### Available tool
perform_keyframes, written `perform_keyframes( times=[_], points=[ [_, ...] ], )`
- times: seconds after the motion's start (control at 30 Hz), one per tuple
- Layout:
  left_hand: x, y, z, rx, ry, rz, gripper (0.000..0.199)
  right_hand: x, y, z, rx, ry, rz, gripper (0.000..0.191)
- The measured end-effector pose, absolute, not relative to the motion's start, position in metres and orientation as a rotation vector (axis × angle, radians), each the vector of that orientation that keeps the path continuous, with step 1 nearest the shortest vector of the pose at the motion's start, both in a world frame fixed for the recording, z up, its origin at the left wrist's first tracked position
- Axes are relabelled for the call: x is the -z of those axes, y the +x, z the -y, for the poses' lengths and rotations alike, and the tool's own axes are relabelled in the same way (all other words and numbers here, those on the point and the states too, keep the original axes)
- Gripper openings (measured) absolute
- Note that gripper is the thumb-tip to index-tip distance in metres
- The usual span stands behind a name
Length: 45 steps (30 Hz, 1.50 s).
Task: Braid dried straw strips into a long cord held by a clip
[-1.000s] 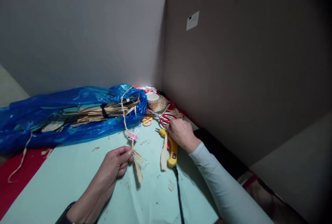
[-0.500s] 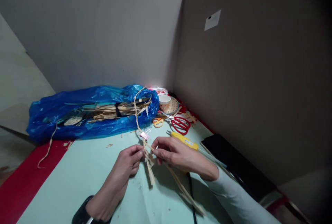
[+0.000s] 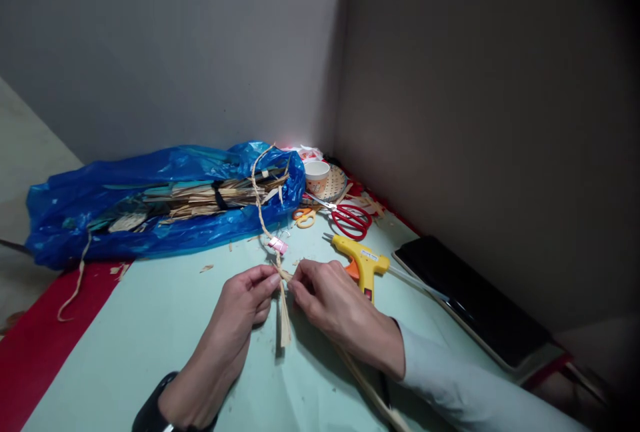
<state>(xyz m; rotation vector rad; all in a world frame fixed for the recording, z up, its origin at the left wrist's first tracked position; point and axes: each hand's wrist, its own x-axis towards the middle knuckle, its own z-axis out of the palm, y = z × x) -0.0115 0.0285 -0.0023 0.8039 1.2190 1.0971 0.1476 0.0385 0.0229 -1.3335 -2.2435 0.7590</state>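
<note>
A pale braided straw cord runs down from the blue bag, with a pink binder clip gripping it just above my hands. Below the clip the cord splits into loose strands. My left hand pinches one of these straw strands between thumb and forefinger. From the right, my right hand holds another strand, its fingertips nearly meeting the left ones. A flat strand end hangs between both hands. The long tail of a strand passes under my right wrist toward the front edge.
A blue plastic bag with a tied straw bundle lies at the back left. Beyond my right hand are a yellow glue gun, red scissors, orange scissors, a paper cup and a dark flat case.
The view has tilted down and shifted slightly. My right hand has turned palm-down and moved closer to my left fingertips, bringing its strand across. More of the glue gun shows.
</note>
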Motion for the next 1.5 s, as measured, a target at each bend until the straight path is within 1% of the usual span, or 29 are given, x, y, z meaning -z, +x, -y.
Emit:
perform_keyframes(
  times=[0.13, 0.23, 0.4, 0.7, 0.83, 0.97, 1.1, 1.23, 1.33, 1.43, 1.5],
  points=[
    [0.003, -0.012, -0.028, -1.094, 0.792, -1.217, 0.03, -0.018, 0.146, -0.039, -0.753, -1.318, 2.213, 0.009],
    [0.003, -0.013, -0.027, -1.078, 0.79, -1.223, 0.031, -0.016, 0.146, -0.04, -0.716, -1.337, 2.194, 0.017],
    [0.001, -0.014, -0.025, -1.072, 0.799, -1.245, 0.032, -0.018, 0.147, -0.044, -0.6, -1.408, 2.327, 0.025],
    [0.005, -0.01, -0.03, -1.074, 0.873, -1.315, 0.029, -0.017, 0.144, -0.041, -0.42, -1.376, 2.406, 0.025],
    [0.003, -0.008, -0.029, -1.092, 0.869, -1.354, 0.026, -0.015, 0.145, -0.041, -0.401, -1.318, 2.396, 0.025],
    [-0.001, -0.006, -0.028, -1.111, 0.839, -1.38, 0.024, -0.018, 0.146, -0.041, -0.389, -1.328, 2.427, 0.019],
    [-0.003, -0.002, -0.027, -1.124, 0.777, -1.411, 0.025, -0.022, 0.143, -0.031, -0.119, -1.299, 2.446, 0.017],
    [-0.003, 0.001, -0.025, -1.134, 0.729, -1.413, 0.022, -0.019, 0.134, -0.018, 0.158, -1.145, 2.515, 0.013],
    [-0.005, 0.0, -0.025, -1.124, 0.704, -1.379, 0.024, -0.009, 0.126, -0.016, 0.338, -0.977, 2.556, 0.016],
    [-0.007, -0.003, -0.025, -1.108, 0.7, -1.33, 0.025, 0.002, 0.121, -0.018, 0.464, -0.826, 2.53, 0.015],
    [-0.007, -0.005, -0.025, -1.108, 0.698, -1.303, 0.025, 0.006, 0.12, -0.019, 0.477, -0.804, 2.515, 0.014]
  ],
)
